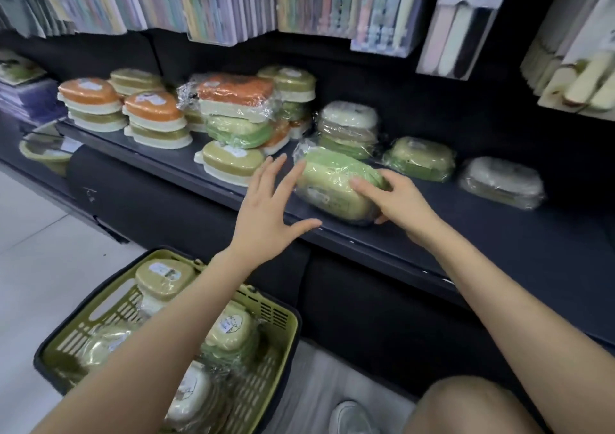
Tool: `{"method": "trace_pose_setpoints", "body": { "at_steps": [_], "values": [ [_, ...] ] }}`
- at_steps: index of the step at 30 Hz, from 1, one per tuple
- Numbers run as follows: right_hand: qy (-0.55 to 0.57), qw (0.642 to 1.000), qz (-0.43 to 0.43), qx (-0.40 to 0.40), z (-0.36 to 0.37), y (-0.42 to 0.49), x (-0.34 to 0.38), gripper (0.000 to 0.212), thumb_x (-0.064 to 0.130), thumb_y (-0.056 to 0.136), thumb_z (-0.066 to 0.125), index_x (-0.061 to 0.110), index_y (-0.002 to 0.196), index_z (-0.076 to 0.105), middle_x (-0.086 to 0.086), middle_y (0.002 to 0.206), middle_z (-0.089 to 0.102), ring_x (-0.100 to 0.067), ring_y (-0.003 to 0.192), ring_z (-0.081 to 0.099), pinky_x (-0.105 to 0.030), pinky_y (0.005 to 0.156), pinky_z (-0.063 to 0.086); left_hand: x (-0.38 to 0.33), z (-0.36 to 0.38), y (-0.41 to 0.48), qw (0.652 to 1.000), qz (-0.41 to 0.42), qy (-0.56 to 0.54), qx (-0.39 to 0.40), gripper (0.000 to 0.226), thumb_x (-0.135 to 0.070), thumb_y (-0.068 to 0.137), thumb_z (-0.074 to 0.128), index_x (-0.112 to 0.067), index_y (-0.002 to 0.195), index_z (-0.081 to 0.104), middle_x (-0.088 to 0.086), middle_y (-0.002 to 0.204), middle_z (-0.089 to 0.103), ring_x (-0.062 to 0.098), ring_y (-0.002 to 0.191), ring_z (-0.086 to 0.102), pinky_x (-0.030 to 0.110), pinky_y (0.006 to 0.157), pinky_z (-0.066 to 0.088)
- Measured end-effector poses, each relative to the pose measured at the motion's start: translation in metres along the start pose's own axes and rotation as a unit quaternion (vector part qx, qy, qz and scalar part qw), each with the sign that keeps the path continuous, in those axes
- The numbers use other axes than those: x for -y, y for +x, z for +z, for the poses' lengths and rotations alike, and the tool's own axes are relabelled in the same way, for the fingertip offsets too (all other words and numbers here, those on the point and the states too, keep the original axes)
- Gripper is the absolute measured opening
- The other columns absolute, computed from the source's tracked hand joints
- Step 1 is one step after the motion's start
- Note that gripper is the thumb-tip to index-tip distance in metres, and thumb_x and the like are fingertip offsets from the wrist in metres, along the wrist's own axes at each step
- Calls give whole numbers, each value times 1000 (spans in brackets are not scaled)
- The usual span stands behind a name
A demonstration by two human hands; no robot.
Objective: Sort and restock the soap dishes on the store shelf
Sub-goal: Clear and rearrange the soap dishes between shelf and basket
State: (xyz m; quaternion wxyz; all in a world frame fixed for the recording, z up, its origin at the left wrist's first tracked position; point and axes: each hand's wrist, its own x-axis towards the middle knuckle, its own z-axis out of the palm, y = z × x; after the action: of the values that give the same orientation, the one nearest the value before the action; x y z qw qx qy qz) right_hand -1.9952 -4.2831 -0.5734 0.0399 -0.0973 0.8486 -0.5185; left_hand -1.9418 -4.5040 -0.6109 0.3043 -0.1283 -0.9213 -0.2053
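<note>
A plastic-wrapped pack of green soap dishes (332, 184) stands tilted on the dark shelf (499, 234) near its front edge. My right hand (396, 200) grips its right end, fingers on top and thumb below. Just left of the pack my left hand (269, 207) hovers with its fingers spread, holding nothing. Several orange, olive and white soap dishes (153, 117) are stacked further left on the shelf. More wrapped packs (419, 157) sit to the right.
A green plastic basket (283, 330) with several soap dishes stands on the floor below my left arm. Packaged goods hang above the shelf (216, 4). My knee (466, 407) and a shoe show at the bottom right.
</note>
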Motion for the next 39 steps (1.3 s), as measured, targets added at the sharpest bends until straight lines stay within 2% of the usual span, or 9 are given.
{"method": "trace_pose_setpoints", "body": {
  "at_steps": [5, 12, 15, 18, 23, 26, 32, 35, 39],
  "values": [
    [15, 995, 35, 92, -37, -6, 9, 62, 65, 71, 65, 22, 116, 54, -3, 85, 72, -16, 56, 64, -28, 49, 46, -18, 9, 29, 985, 146, 75, 51, 111, -64, 58, 76, -28, 148, 21, 15, 153, 24, 38, 143, 15, 67, 108, 23],
    [34, 993, 71, 90, -58, -2, -7, 79, 73, 65, 59, 23, 125, 52, -7, 93, 72, -19, 64, 68, -29, 51, 52, -32, 20, 52, 965, 229, 90, 89, 115, -54, 52, 86, -22, 145, 27, 14, 138, 45, 32, 123, 36, 52, 97, 45],
    [-71, 995, 52, -48, -67, 24, -30, 82, 81, 71, 52, 30, 135, 48, -1, 115, 67, -23, 101, 66, -42, 86, 54, -22, 28, 56, 984, 153, 62, 70, 106, -49, 54, 86, -23, 142, 32, 13, 133, 49, 35, 116, 44, 51, 90, 49],
    [-317, 935, 17, -159, -87, 68, -60, 73, 61, 85, 58, 23, 144, 40, -12, 137, 53, -36, 122, 50, -42, 99, 42, -10, 33, 56, 996, 49, 38, 60, 101, -57, 56, 77, -25, 141, 33, 10, 131, 49, 36, 112, 46, 48, 93, 46],
    [-420, 901, 98, -52, -107, 127, -80, 98, 64, 77, 67, 29, 154, 17, -20, 155, 24, -40, 143, 21, -43, 114, 24, -5, 34, 57, 996, -69, 18, 62, 105, -67, 58, 68, -25, 147, 31, 0, 136, 44, 28, 118, 40, 31, 98, 30],
    [-442, 889, 114, -26, -104, 135, -81, 97, 66, 75, 66, 33, 153, 18, -18, 154, 23, -40, 140, 25, -44, 113, 27, -2, 29, 54, 994, -85, 12, 68, 108, -69, 57, 69, -30, 148, 27, -3, 139, 40, 26, 121, 39, 31, 98, 30],
    [-549, 822, 42, -141, -72, 85, -78, 87, 80, 69, 56, 26, 137, 46, -21, 128, 47, -39, 117, 44, -47, 101, 31, 4, 9, 34, 991, -107, -3, 78, 107, -68, 57, 69, -31, 148, 27, -3, 140, 40, 25, 123, 38, 28, 95, 28],
    [-483, 867, 35, -119, -67, 63, -84, 87, 73, 72, 61, 23, 140, 40, -21, 138, 39, -42, 127, 37, -53, 107, 30, 3, -5, 14, 990, -118, -17, 78, 108, -64, 57, 74, -31, 148, 27, -3, 142, 39, 23, 127, 36, 27, 100, 25],
    [-396, 911, 39, -108, -58, 32, -60, 81, 61, 74, 69, 15, 135, 41, -19, 130, 47, -40, 116, 47, -44, 89, 44, 8, -31, -27, 987, -133, -14, 93, 107, -66, 58, 73, -30, 148, 28, -3, 140, 41, 24, 126, 36, 28, 100, 26]
  ]
}}
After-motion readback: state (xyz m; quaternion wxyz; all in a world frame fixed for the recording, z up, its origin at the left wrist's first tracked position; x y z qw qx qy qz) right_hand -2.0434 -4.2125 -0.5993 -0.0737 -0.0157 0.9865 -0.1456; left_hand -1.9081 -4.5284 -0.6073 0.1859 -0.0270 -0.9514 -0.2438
